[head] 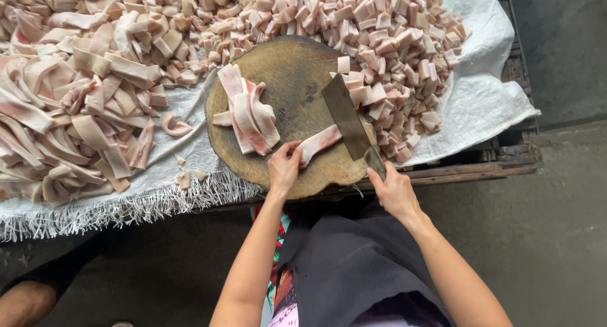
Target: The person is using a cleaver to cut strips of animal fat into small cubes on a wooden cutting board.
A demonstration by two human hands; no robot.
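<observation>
On the round, worn wooden chopping block (288, 87), the left hand (284, 168) pinches a pale pink, fatty meat strip (319, 142). The right hand (395, 191) is closed around a broad steel cleaver (344, 115), its blade resting on that strip. Small cut cubes (392, 42) and long strips (69, 112) heap on the white woven sack (480, 106).

meat strips (76, 112): pale pink, white fat edges
meat cubes (386, 36): pink and cream
chopping block (291, 80): olive-brown, dark stains
cleaver (344, 115): dull grey-brown
sack cloth (480, 99): white, woven, frayed fringe
apron (354, 264): dark grey
</observation>
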